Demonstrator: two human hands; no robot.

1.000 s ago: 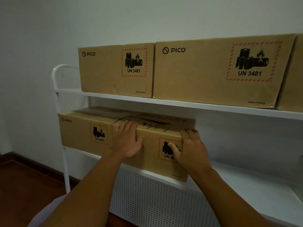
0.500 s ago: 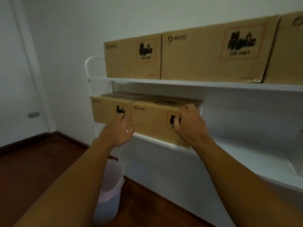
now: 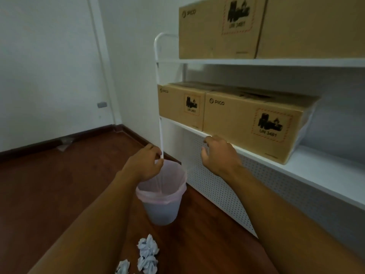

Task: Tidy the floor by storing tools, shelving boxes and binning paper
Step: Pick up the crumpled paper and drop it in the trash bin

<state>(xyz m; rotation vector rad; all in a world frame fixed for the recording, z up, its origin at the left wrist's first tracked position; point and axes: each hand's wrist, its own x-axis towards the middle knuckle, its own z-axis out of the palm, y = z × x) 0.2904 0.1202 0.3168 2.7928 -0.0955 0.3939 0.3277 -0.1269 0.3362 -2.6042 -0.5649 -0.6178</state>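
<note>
Both the left hand (image 3: pixel 145 165) and right hand (image 3: pixel 218 153) hang loosely curled, holding nothing. The crumpled paper (image 3: pixel 147 252) looks light and soft; a gentle pinch should lift it into the bin (image 3: pixel 162 202).

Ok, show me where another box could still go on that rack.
The middle shelf is bare right of the nearer box, out to the frame edge. Its left end is crowded: two boxes sit edge to edge against the end rail. The visible top shelf is filled with boxes.
</note>
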